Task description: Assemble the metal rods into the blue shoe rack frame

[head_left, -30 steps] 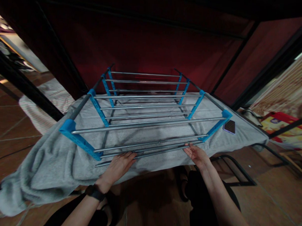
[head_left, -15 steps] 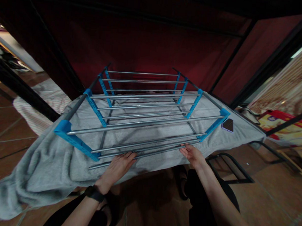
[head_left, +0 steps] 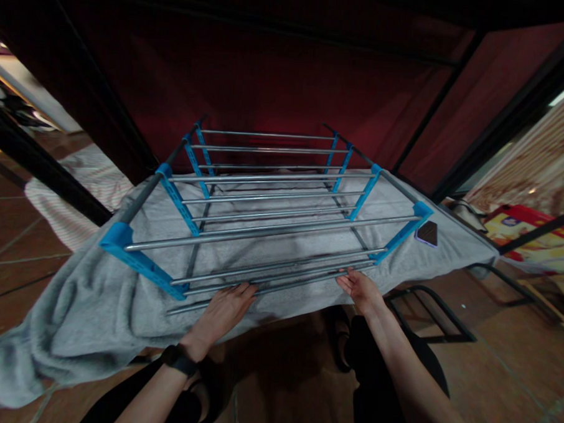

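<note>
A shoe rack frame of metal tubes [head_left: 272, 233] and blue plastic side pieces [head_left: 142, 263] lies across a grey cloth [head_left: 268, 310]. A loose metal tube [head_left: 302, 283] runs along the frame's near side, close beside its lowest front tubes. My left hand [head_left: 226, 306], with a dark watch above it on the wrist, is closed over this tube left of the middle, palm down. Toward the tube's right end, my right hand [head_left: 360, 291] has its fingers curled against it, thumb side up. The undersides of the left fingers are hidden.
A phone-like dark object with a purple edge [head_left: 427, 234] lies on the cloth at right. Black metal posts [head_left: 447, 113] and dark red fabric [head_left: 269, 80] enclose the back. A black bent-tube frame [head_left: 439, 315] stands below right, near a red and yellow package [head_left: 531, 238].
Both hands stay in nearly the same place on the loose tube. The view has shifted very slightly; nothing else has visibly moved.
</note>
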The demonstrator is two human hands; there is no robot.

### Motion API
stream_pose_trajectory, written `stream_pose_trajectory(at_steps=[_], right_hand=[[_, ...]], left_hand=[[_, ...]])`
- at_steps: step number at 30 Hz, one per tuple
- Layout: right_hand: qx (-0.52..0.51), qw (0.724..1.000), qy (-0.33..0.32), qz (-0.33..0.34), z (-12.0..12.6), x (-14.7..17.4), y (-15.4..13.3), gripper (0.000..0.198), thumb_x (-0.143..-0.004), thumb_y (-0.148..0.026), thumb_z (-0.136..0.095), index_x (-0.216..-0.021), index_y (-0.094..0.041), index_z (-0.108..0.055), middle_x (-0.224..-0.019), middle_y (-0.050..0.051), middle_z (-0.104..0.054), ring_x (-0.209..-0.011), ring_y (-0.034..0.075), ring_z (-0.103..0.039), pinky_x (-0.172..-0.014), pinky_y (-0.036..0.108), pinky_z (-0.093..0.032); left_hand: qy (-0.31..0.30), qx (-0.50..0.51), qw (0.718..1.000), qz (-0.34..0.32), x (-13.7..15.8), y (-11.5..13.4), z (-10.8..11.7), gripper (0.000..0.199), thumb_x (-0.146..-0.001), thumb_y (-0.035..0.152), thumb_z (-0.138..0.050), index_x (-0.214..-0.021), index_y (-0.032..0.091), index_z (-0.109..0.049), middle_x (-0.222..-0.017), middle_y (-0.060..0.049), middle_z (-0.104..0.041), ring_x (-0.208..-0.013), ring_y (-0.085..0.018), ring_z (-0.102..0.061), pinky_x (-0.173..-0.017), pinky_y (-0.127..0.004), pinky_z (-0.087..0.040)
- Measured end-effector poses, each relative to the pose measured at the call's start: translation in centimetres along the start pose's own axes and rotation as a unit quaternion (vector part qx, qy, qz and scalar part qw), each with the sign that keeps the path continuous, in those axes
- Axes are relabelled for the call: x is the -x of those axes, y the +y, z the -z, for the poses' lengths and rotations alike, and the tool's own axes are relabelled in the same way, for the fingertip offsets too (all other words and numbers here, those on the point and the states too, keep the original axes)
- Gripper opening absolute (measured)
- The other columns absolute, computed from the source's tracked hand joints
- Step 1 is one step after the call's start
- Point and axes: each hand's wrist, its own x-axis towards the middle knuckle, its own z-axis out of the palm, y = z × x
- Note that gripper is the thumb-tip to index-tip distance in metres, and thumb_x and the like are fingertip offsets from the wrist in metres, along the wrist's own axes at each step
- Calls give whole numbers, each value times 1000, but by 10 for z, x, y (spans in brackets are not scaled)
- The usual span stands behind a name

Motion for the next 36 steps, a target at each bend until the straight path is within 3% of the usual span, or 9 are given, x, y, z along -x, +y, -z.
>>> stream_pose_trajectory(at_steps=[16,36], right_hand=[[-2,1000,7,6,0,1,0,14,-85,-6,-61,-80,-19,-61,-75,4,-72,-59,13,-68,-65,25,-63],[-28,999,45,4,5,3,-19,19,-87,-6,-51,-79,-20,-61,-70,1,-71,-55,11,-64,-61,23,-61]], left_hand=[[-2,5,1000,3,1,-3,-4,30,-103,29,-37,-124,23,-58,-112,-8,-69,-97,-21,-68,-80,-33,-49],[-2,3,1000,16,5,-10,1,17,-102,29,-42,-111,24,-55,-104,-4,-70,-91,-21,-68,-72,-32,-46]])
